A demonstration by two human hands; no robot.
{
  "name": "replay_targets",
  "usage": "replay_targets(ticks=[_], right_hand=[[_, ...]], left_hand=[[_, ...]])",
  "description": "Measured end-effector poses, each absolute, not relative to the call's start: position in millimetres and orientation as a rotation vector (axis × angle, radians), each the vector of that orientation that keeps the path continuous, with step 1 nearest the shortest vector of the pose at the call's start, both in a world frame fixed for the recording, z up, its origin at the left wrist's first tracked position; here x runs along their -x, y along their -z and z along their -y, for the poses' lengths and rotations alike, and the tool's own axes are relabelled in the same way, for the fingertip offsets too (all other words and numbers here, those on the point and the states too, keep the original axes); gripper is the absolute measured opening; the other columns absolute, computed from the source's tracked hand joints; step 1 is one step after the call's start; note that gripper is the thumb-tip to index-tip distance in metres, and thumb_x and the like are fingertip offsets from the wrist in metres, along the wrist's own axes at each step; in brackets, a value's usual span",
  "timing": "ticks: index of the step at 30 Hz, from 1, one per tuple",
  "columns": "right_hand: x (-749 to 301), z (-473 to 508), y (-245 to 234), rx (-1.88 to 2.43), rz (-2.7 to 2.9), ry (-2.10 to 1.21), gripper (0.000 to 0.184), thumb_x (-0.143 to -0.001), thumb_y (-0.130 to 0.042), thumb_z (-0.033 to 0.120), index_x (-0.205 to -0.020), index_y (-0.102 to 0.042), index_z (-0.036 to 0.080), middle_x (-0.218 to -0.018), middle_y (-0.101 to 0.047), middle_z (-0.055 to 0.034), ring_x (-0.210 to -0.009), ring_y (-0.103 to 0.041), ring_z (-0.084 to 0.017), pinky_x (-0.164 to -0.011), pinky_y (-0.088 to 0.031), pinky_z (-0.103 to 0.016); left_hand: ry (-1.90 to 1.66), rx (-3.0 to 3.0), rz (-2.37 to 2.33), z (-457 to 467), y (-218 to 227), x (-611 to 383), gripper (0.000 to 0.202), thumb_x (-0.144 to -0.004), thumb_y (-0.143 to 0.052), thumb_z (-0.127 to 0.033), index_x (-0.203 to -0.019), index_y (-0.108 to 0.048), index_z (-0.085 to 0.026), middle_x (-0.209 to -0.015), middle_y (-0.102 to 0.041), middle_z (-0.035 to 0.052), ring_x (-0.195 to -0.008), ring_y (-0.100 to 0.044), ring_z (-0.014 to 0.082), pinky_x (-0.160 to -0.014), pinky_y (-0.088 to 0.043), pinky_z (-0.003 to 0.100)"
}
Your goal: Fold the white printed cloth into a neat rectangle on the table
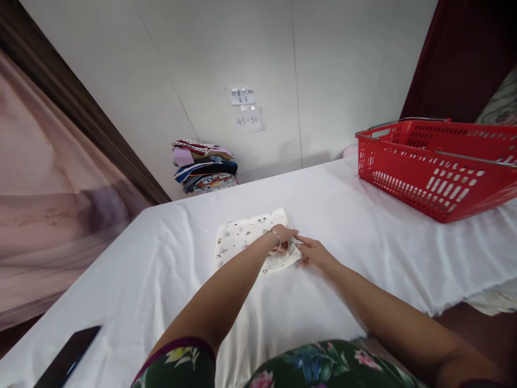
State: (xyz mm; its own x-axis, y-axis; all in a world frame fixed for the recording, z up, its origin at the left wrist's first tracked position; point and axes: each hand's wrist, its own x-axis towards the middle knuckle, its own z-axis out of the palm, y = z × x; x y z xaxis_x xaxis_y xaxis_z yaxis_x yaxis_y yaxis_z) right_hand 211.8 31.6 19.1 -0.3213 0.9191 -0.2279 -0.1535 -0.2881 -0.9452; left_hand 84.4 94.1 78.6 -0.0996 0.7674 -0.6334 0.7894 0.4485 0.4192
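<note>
The patterned white cloth [242,231] lies on the white-draped surface [343,215], right in front of the person. The left hand [285,235], a bracelet [278,240] at its wrist, reaches across it, fingers curled by the right-hand edge; the right hand [318,254] meets that same edge, thumb and fingers slightly parted. From here I can't tell whether either grips it. A red basket [407,175] stands well off to the right.

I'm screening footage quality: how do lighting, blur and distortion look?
Head view: soft light, faint shadows low on the wall; head view: bluish glint along the phone; head view: the cloth shows a discernible print, the right hand perhaps slightly soft; head view: the basket seems stretched toward the right edge, likely by a wide lens.
</note>
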Motion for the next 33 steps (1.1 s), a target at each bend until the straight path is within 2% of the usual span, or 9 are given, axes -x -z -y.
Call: replay_targets(ticks=[5, 10, 15, 21, 29, 33], right_hand=[[-209.7, -33.4, -16.3, 1.087, 1.144, -1.709, 0.042, -0.079, -0.059, 0.029, -0.12, -0.057, 0.019, -0.075, -0.065, -0.0016, -0.063, -0.057, -0.014, -0.048, -0.05, -0.024], [-208.5, -36.4, -14.1, 1.111, 0.964, -1.727, 0.042, -0.082, -0.058, 0.032, -0.121, -0.051, 0.019, -0.071, -0.062, -0.0008, -0.058, -0.056, -0.013, -0.046, -0.053, -0.026], [-209.9, -38.5, -13.6, 0.979, 0.906, -1.843, 0.023, -0.085, -0.053, 0.033, -0.094, -0.062, 0.014, -0.061, -0.057, 0.0003, -0.049, -0.052, -0.009, -0.044, -0.053, -0.023], [-208.0, -40.3, -14.5, 1.099, 1.001, -1.899, 0.028, -0.08, -0.058, 0.04, -0.073, -0.063, 0.013, -0.058, -0.061, -0.0031, -0.052, -0.059, -0.013, -0.043, -0.051, -0.022], [-206.9, -37.4, -13.5, 1.075, 1.076, -1.818, 0.022, -0.08, -0.059, 0.036, -0.082, -0.065, 0.014, -0.065, -0.065, -0.0034, -0.056, -0.06, -0.012, -0.044, -0.049, -0.02], [-207.6, -37.7, -8.6, 1.069, 1.057, -1.82, 0.036, -0.083, -0.053, 0.047, -0.081, -0.063, 0.013, -0.066, -0.065, -0.0055, -0.056, -0.059, -0.013, -0.046, -0.051, -0.023]], left_hand=[[0.014, -1.272, -1.852, -96.9, -76.4, -85.0, 0.017, -0.075, -0.05, -0.029, -0.068, -0.055, -0.014, -0.048, -0.056, 0.0029, -0.044, -0.058, 0.0182, -0.043, -0.041, 0.025], [-0.022, -1.287, -1.835, -98.5, -72.6, -78.7, 0.02, -0.077, -0.047, -0.029, -0.067, -0.055, -0.014, -0.049, -0.056, 0.0032, -0.045, -0.058, 0.0165, -0.046, -0.045, 0.025], [0.0, -1.323, -1.839, -99.2, -77.3, -77.3, 0.023, -0.076, -0.049, -0.031, -0.063, -0.055, -0.013, -0.048, -0.056, 0.006, -0.043, -0.057, 0.0179, -0.041, -0.043, 0.026], [0.024, -1.33, -1.83, -101.2, -78.0, -78.5, 0.022, -0.076, -0.05, -0.03, -0.064, -0.056, -0.013, -0.05, -0.058, 0.0073, -0.043, -0.057, 0.0178, -0.042, -0.044, 0.026], [0.035, -1.349, -1.839, -101.6, -72.3, -79.8, 0.025, -0.076, -0.051, -0.037, -0.067, -0.055, -0.014, -0.052, -0.057, 0.0055, -0.043, -0.057, 0.0188, -0.042, -0.043, 0.028], [0.042, -1.429, -1.842, -95.6, -72.7, -81.1, 0.039, -0.077, -0.047, -0.051, -0.064, -0.055, -0.015, -0.052, -0.058, 0.007, -0.042, -0.056, 0.0204, -0.042, -0.041, 0.03]])
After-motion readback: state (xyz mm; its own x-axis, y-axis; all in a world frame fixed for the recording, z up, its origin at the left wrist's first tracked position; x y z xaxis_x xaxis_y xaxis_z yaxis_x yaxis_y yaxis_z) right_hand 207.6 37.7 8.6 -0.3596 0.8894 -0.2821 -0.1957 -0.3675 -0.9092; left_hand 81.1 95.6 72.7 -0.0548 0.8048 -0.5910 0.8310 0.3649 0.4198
